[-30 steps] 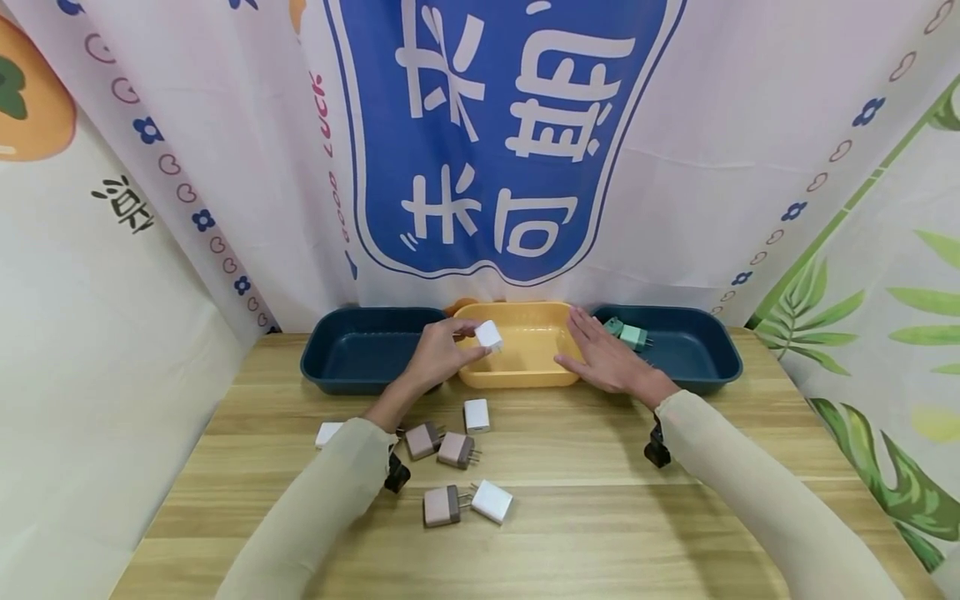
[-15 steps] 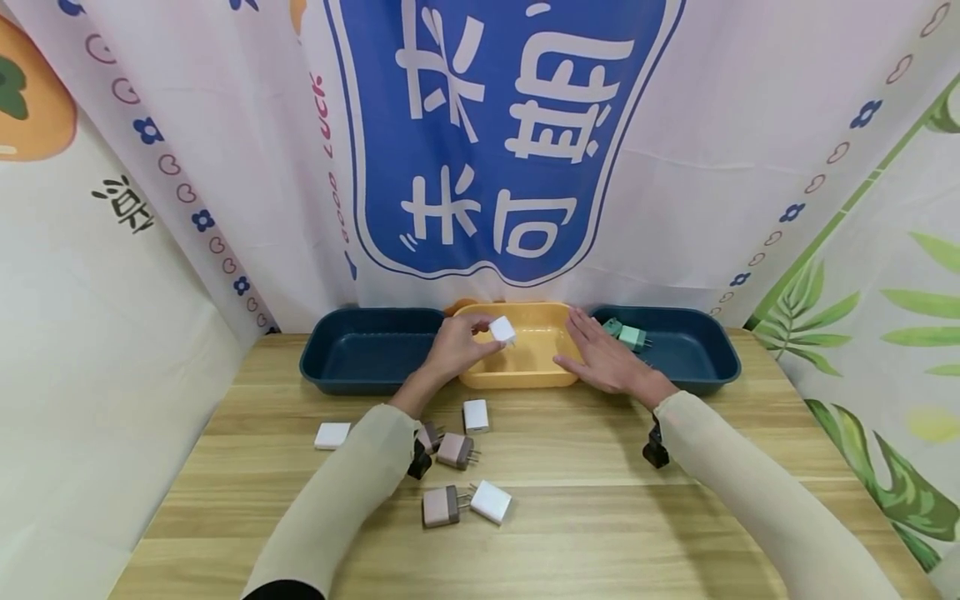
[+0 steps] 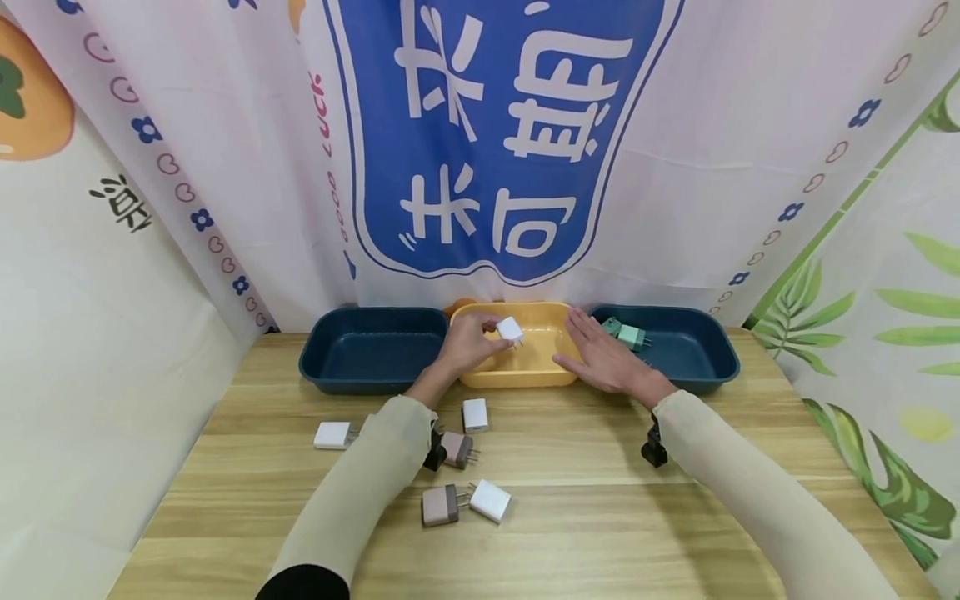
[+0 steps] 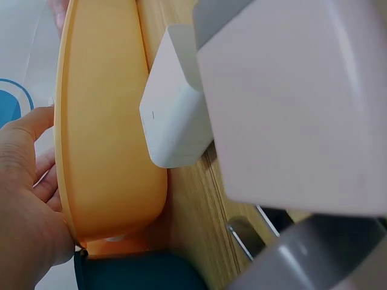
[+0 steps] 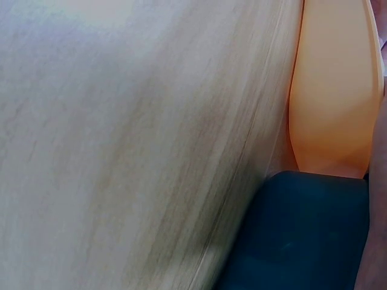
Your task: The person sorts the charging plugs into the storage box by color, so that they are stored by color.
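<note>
My left hand (image 3: 465, 343) pinches a white charger plug (image 3: 510, 330) between thumb and fingers, prongs pointing down, over the yellow tray (image 3: 521, 379). In the left wrist view that hand (image 4: 27, 199) is beside the tray's outer wall (image 4: 106, 127), and the held plug is hidden. My right hand (image 3: 606, 358), fingers straight, lies at the yellow tray's right end. Only a strip of the right hand (image 5: 376, 205) shows in the right wrist view. A white plug (image 3: 475, 415) and a pinkish-grey plug (image 3: 456, 450) lie on the table near my left wrist.
A dark blue tray (image 3: 367, 387) stands left of the yellow one. Another blue tray (image 3: 693, 350) on the right holds green plugs (image 3: 632, 336). More plugs lie in front: a white one (image 3: 332, 434), a pinkish one (image 3: 438, 506) and another white one (image 3: 491, 502). A curtain (image 3: 660, 217) hangs behind.
My left hand has moved right with the white plug, further over the yellow tray. The white plug at the left of the table has come into fuller view. My right hand stays put.
</note>
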`<state>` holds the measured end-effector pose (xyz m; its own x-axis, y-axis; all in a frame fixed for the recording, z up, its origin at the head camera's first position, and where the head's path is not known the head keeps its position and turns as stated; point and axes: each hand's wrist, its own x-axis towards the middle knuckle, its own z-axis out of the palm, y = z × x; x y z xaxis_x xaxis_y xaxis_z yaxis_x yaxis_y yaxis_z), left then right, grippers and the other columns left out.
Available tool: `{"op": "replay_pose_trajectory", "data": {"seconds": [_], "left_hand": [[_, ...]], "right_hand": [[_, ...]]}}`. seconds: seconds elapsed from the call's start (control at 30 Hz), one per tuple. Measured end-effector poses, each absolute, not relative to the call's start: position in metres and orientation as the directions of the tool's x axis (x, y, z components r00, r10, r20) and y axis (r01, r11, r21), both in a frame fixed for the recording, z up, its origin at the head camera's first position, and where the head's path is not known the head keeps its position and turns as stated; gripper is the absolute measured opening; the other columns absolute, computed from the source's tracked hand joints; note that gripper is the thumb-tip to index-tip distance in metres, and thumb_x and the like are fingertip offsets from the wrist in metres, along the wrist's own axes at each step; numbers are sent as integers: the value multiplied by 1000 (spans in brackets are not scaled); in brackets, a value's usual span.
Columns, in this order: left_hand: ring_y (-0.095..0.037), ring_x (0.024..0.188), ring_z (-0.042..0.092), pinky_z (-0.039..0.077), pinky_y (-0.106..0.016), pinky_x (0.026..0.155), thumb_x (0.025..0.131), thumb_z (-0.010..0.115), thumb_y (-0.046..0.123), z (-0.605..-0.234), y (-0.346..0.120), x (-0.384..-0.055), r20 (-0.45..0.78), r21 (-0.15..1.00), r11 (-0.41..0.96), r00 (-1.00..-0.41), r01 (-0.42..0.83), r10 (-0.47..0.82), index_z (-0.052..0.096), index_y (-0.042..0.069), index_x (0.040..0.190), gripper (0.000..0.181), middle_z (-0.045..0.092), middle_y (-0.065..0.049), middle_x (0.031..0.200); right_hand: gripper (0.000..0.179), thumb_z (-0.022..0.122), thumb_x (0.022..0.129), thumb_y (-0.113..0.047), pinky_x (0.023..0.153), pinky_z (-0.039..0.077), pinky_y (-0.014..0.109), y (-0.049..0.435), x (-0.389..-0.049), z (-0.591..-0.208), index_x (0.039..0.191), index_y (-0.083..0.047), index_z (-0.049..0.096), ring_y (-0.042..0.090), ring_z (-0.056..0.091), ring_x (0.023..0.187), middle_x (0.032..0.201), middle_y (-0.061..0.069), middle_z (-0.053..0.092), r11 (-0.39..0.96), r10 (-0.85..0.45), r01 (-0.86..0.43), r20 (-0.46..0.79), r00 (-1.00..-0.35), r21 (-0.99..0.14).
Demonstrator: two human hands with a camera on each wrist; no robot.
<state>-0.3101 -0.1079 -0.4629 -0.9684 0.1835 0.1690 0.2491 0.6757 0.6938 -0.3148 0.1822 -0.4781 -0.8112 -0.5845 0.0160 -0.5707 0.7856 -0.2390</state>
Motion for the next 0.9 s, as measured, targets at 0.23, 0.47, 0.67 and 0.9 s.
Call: {"op": "replay_pose_trajectory", "data": {"seconds": [0.23,0.47,0.67,0.9], "left_hand": [[-31,114,69,56,-42,102,88,90,24,-463,-106,-312,147,685,690,-972,232,181,78,6,121,40,76,-9,118],[-28,132,62,49,-43,115,90,88,29,-464,-104,-310,138,640,732,-973,232,187,68,1,139,61,69,-12,140],[-28,134,61,48,-45,115,93,84,34,-460,-108,-305,160,642,731,-973,231,166,67,4,141,59,68,-10,142],[-28,133,61,50,-45,113,94,84,34,-454,-113,-299,180,637,728,-967,256,182,68,4,140,57,68,-10,142]], "right_hand": [[94,36,110,-65,132,10,55,183,-314,-477,165,8,14,38,4,164,176,22,4,776,-592,-578,23,-806,-253],[93,37,110,-63,132,8,53,183,-315,-479,166,7,13,36,2,164,177,20,2,777,-590,-574,16,-807,-259],[91,39,110,-60,132,9,54,182,-313,-477,165,8,14,36,2,164,177,21,3,774,-594,-577,18,-804,-261],[91,41,111,-59,132,9,55,183,-313,-477,165,8,13,38,3,164,177,22,3,775,-591,-575,19,-806,-264]]}}
